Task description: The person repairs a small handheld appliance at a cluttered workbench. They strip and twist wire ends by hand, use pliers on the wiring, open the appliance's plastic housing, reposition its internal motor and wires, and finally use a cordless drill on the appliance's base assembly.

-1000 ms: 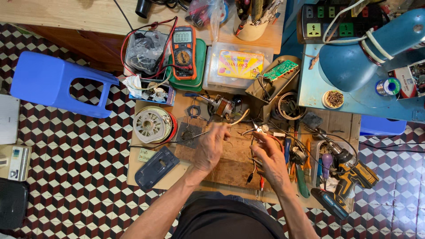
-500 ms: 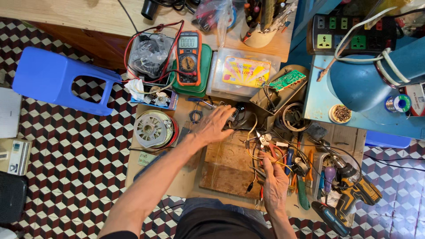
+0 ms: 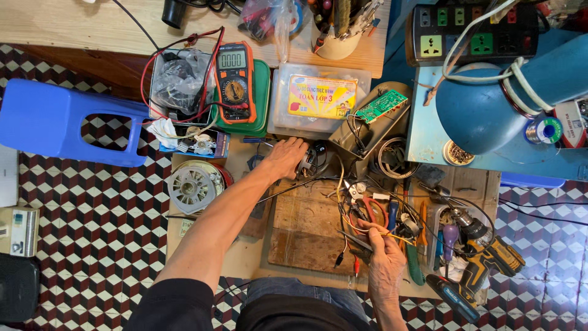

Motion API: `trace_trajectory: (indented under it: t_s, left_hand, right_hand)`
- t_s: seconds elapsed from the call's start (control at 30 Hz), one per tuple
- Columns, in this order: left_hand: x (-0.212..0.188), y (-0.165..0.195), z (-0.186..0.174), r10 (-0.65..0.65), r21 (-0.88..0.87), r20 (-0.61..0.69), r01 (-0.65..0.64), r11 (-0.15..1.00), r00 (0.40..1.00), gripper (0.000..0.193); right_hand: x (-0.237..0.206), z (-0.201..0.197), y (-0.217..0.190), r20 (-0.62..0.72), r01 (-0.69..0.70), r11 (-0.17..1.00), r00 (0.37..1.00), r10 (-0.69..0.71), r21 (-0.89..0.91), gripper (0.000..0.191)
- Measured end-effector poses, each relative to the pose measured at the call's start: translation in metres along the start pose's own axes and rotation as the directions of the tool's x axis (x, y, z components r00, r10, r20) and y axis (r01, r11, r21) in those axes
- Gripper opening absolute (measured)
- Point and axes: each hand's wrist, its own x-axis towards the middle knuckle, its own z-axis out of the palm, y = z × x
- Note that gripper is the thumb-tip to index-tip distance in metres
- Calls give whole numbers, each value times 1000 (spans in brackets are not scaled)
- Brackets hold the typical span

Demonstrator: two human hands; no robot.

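Left hand (image 3: 286, 156) closes its grip on a dark part (image 3: 311, 160), right hand (image 3: 384, 260) pinches thin wires (image 3: 373, 230); tangled leads risk snagging and dragging bench (image 3: 306, 245) tools.

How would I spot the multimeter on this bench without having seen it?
Start at the blue plastic stool on the left. Just right of it, a clear bag of parts sits beside a green case. The multimeter lies on that case: orange-edged, grey display, round dial, red and black leads.

Bright, even overhead light falls across the cluttered tabletop (image 3: 306, 233), casting only short, soft shadows. Focus holds sharp throughout, with mild wide-angle bending toward the frame edges and faint glare on the clear plastic box (image 3: 318, 98).
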Motion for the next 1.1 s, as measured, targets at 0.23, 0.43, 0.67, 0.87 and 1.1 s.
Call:
trace_trajectory:
  t_s: [0.23,0.43,0.67,0.87,1.1]
  left_hand:
    - [-56,30,-48,-90,-71,-292,73,995,952,89]
    - [-152,96,-57,-580,-474,-266,419,774,770,80]
    - [-208,162,-10,-755,-754,-76,458,471,651,88]
    - [-208,184,5,-694,-758,-88,404,512,715,86]
    - [-199,185,35,-695,-649,-140,465,602,705,83]
  right_hand:
    - [-17,-18,0,28,125,985,991,-129,116,31]
    - [-39,-38,-19,-16,198,921,979,-205,334,29]
    - [-56,-45,-36,-20,285,903,956,-294,322,25]
    - [-64,-56,-30,-17,255,921,965,-262,295,25]
    - [-63,-77,-1,-54,219,935,976,-212,277,20]
